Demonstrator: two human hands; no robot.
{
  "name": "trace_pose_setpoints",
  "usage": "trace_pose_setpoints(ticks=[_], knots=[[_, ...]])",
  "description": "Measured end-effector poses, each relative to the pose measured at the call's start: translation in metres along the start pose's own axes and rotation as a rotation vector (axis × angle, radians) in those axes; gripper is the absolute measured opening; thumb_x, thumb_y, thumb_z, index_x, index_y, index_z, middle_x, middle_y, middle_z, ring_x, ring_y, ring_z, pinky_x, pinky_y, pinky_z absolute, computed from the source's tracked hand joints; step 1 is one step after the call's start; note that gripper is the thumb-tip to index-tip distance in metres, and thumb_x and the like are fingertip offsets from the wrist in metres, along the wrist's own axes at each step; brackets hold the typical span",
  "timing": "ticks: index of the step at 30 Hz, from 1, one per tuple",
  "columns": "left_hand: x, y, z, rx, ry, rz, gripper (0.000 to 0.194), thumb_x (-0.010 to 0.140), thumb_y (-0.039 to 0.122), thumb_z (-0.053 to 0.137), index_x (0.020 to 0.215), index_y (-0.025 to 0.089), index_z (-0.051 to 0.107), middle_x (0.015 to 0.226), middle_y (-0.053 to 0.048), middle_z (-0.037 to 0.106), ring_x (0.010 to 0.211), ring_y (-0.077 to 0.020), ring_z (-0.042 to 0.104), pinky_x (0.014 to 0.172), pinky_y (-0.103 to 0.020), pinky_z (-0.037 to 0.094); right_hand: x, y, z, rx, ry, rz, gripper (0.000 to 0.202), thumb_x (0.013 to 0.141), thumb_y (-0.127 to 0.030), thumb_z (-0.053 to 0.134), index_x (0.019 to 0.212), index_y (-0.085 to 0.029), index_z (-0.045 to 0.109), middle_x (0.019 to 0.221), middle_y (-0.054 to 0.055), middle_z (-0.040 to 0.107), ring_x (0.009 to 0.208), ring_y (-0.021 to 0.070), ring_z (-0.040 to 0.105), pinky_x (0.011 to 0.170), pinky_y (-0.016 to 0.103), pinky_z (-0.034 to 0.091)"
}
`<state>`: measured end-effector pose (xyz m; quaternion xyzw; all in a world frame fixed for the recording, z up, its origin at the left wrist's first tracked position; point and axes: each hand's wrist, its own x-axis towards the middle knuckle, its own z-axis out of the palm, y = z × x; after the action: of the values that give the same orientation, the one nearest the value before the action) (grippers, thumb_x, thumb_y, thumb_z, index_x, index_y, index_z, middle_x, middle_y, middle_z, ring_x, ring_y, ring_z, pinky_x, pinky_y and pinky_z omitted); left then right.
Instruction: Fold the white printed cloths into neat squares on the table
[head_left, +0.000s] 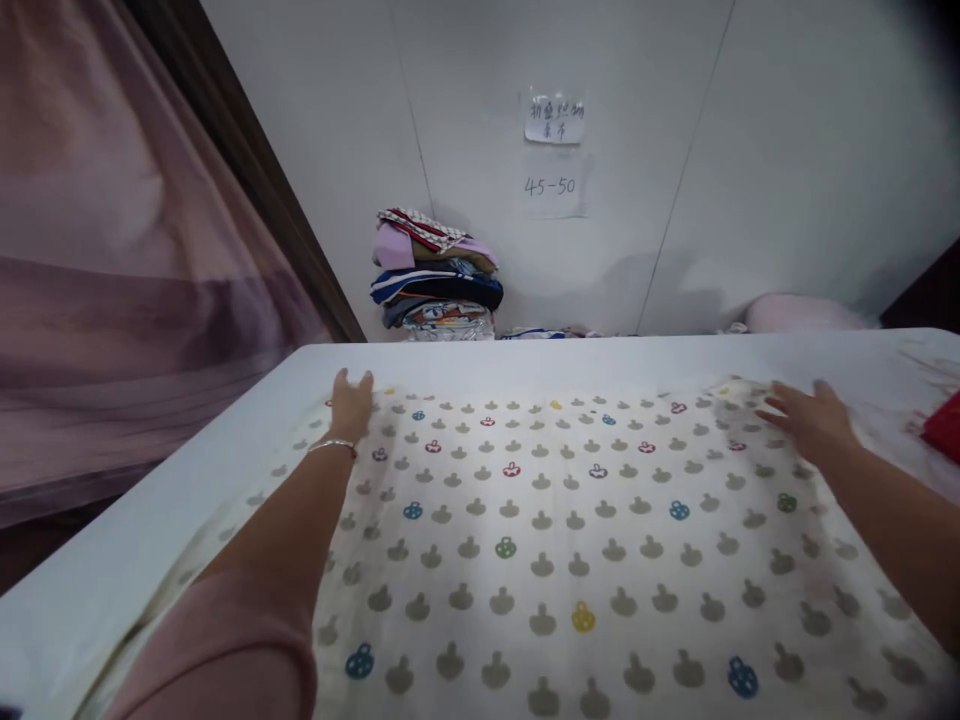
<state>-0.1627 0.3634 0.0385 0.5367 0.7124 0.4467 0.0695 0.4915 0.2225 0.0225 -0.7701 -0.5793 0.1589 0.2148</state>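
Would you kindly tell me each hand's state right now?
Left hand: open, at the far edge of the patterned cloth.
Right hand: open, near its far-right corner.

Cloth point(555, 540) lies on the table point(525, 366) between the left fingers point(365, 385) and right fingers point(787, 397), a fabric pile point(439, 280) beyond them.

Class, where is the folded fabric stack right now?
In the head view, the folded fabric stack is left of centre, beyond the far edge of the white table, lower left of the 45-50 paper on the wall.
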Motion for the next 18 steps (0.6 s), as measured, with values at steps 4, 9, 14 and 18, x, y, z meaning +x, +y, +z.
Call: trace_pose_setpoints(ticks=[4,9,14,18], knots=[[-0.034,0.028,0.036,0.125,-0.276,0.331,0.037,0.085,0.030,0.052,0.119,0.016,0.054,0.137,-0.011,0.048,0.127,-0.0236,0.043,0.110,-0.039,0.031,0.001,-0.045,0.045,0.160,0.187,-0.023,0.030,0.088,-0.022,0.049,0.110,-0.013,0.068,0.114,0.019,0.064,0.095,0.0203,0.064,0.080,0.030,0.051],[-0.073,0.074,0.083,0.212,-0.640,0.683,0.030,0.089,0.029,0.045,0.114,0.020,0.060,0.121,-0.007,0.061,0.117,-0.0197,0.051,0.105,-0.034,0.036,0.012,-0.118,0.092,-0.052,-0.030,-0.290,0.036,0.086,-0.023,0.050,0.120,-0.020,0.062,0.126,0.009,0.060,0.113,0.0247,0.056,0.098,0.037,0.043],[-0.086,0.089,0.110,0.338,-0.687,0.732,0.027,0.088,0.025,0.045,0.107,0.020,0.063,0.114,-0.008,0.062,0.109,-0.0213,0.053,0.099,-0.035,0.039,0.031,-0.138,0.115,-0.228,-0.063,-0.382,0.040,0.089,-0.026,0.045,0.125,-0.013,0.058,0.130,0.013,0.056,0.120,0.0255,0.050,0.103,0.035,0.036],[-0.088,0.092,0.115,0.345,-0.634,0.730,0.021,0.085,0.024,0.051,0.100,0.019,0.064,0.104,-0.008,0.061,0.103,-0.0225,0.052,0.093,-0.035,0.041,0.038,-0.139,0.115,-0.325,-0.054,-0.408,0.035,0.089,-0.024,0.045,0.118,-0.017,0.062,0.115,0.010,0.063,0.107,0.0238,0.054,0.092,0.032,0.039]])
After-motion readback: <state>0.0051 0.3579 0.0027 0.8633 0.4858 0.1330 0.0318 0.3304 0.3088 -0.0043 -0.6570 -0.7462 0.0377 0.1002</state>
